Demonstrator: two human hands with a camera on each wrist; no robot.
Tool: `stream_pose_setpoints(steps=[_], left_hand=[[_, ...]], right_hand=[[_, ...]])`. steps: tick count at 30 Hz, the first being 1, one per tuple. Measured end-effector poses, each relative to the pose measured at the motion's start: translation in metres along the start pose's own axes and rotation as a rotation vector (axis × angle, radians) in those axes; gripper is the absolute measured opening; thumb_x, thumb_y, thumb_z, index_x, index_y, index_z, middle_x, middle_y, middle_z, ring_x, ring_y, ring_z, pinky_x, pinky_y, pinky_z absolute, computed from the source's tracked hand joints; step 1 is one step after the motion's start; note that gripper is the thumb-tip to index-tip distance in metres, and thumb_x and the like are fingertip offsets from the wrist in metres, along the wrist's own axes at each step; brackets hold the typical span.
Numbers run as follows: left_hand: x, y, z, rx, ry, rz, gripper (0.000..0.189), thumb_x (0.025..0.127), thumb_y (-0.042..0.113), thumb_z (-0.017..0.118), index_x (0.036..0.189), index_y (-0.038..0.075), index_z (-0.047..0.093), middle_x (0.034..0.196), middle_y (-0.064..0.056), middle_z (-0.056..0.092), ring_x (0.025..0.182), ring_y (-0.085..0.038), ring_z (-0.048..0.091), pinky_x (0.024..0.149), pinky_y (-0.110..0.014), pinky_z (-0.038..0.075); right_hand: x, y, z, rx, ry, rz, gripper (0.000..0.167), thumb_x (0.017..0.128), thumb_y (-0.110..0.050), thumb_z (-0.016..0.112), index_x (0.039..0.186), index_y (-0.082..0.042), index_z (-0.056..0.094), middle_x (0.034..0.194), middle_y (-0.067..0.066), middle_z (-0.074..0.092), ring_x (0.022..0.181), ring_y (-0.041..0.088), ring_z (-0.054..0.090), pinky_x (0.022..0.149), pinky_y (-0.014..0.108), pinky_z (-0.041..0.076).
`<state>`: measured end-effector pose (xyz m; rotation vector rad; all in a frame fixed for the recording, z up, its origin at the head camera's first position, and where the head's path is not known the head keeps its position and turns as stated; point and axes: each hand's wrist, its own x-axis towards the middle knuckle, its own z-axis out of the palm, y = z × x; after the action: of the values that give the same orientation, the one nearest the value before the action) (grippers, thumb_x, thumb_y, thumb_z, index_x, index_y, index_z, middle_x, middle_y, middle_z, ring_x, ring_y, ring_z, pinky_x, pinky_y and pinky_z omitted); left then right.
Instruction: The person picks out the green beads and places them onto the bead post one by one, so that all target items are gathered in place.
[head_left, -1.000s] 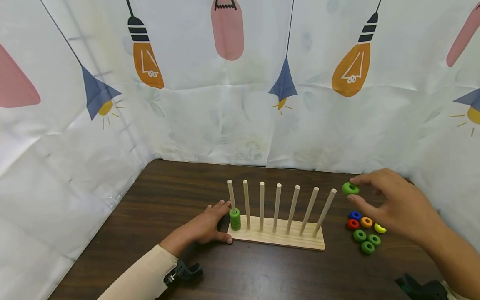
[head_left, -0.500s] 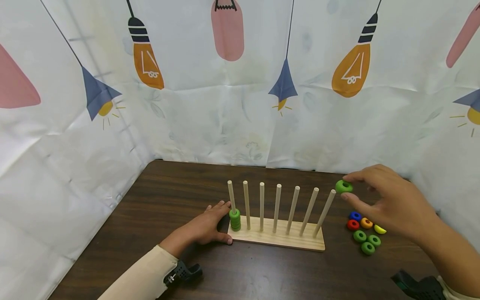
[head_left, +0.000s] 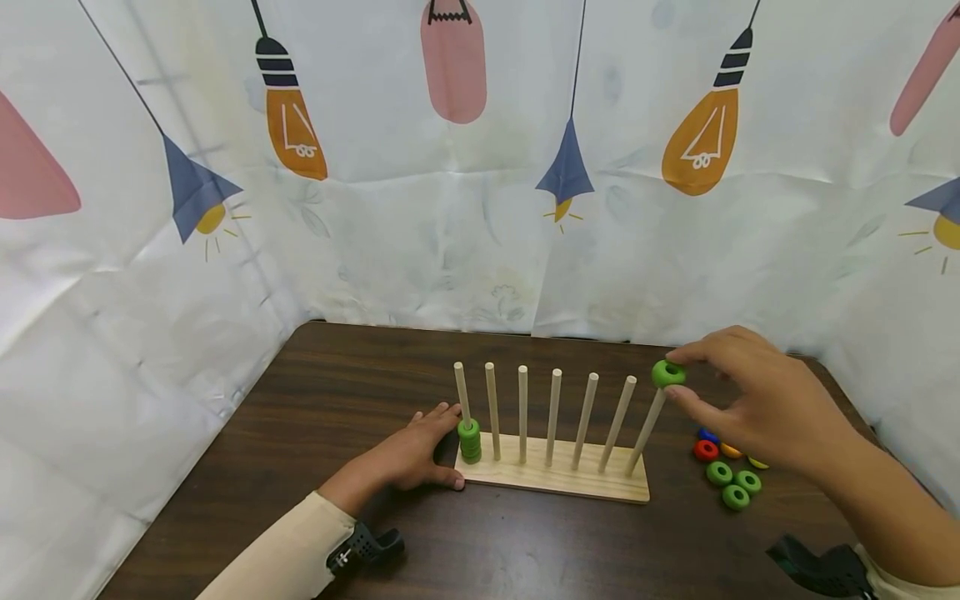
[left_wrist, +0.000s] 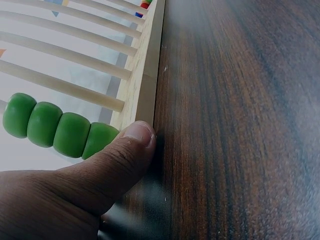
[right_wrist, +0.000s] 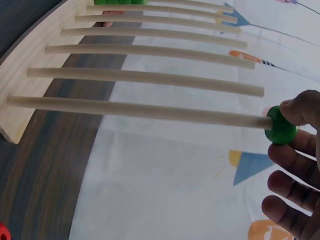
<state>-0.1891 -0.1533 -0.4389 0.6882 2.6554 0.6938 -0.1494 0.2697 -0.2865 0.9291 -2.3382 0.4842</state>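
A wooden peg board with several upright pegs stands on the table. My left hand holds its left end, the thumb at the front corner and straight fingers along the far side. Several green beads are stacked on the leftmost peg. Between thumb and index finger my right hand pinches another green bead, its other fingers spread loosely. That bead sits right at the tip of the rightmost peg, its hole facing the peg end.
On the dark wooden table, right of the board, lie loose beads: a red one, a blue one, an orange one, a partly hidden yellow one and several green ones. A white printed curtain hangs behind.
My right hand has moved left with the green bead, from beside the rightmost peg to its top. The left hand and the board have stayed in place.
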Motion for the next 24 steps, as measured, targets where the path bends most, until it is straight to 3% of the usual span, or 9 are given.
stream_pose_setpoints(steps=[5, 10, 13, 17, 24], left_hand=[[0.0, 0.0, 0.001, 0.001, 0.002, 0.002, 0.099, 0.082, 0.039, 0.088, 0.158, 0.001, 0.036, 0.164, -0.017, 0.03, 0.154, -0.036, 0.019, 0.122, -0.058, 0.015], [0.0, 0.0, 0.001, 0.0, 0.002, 0.0, 0.098, 0.082, 0.039, 0.088, 0.157, 0.002, 0.037, 0.164, -0.017, 0.03, 0.153, -0.036, 0.019, 0.121, -0.059, 0.016], [0.0, 0.0, 0.001, -0.001, 0.0, 0.0, 0.097, 0.082, 0.039, 0.088, 0.157, 0.002, 0.038, 0.165, -0.017, 0.03, 0.154, -0.036, 0.019, 0.121, -0.059, 0.015], [0.0, 0.0, 0.001, -0.003, 0.0, 0.004, 0.092, 0.082, 0.04, 0.087, 0.154, 0.004, 0.042, 0.165, -0.017, 0.03, 0.154, -0.037, 0.019, 0.121, -0.06, 0.015], [0.001, 0.0, 0.0, 0.002, -0.002, -0.002, 0.091, 0.082, 0.04, 0.088, 0.154, 0.005, 0.044, 0.165, -0.016, 0.03, 0.154, -0.037, 0.019, 0.121, -0.059, 0.016]], right_hand=[[0.003, -0.003, 0.003, 0.002, 0.003, -0.013, 0.051, 0.098, -0.063, 0.051, 0.112, -0.019, 0.073, 0.101, -0.01, 0.071, 0.094, 0.014, 0.062, 0.077, 0.02, 0.046], [0.004, -0.006, 0.005, -0.004, -0.019, -0.003, 0.03, 0.093, -0.043, 0.075, 0.113, -0.021, 0.072, 0.103, -0.011, 0.07, 0.096, 0.014, 0.063, 0.077, 0.025, 0.046], [0.006, -0.009, 0.006, -0.004, -0.032, 0.007, 0.033, 0.084, -0.026, 0.084, 0.114, -0.022, 0.072, 0.105, -0.011, 0.07, 0.098, 0.014, 0.062, 0.077, 0.026, 0.046], [0.009, -0.012, 0.008, -0.002, -0.041, 0.015, 0.038, 0.078, -0.018, 0.087, 0.113, -0.022, 0.072, 0.105, -0.011, 0.07, 0.099, 0.014, 0.062, 0.077, 0.028, 0.046], [0.014, -0.015, 0.011, 0.006, -0.037, 0.005, 0.038, 0.079, -0.019, 0.087, 0.114, -0.022, 0.072, 0.106, -0.011, 0.07, 0.1, 0.013, 0.062, 0.075, 0.033, 0.049]])
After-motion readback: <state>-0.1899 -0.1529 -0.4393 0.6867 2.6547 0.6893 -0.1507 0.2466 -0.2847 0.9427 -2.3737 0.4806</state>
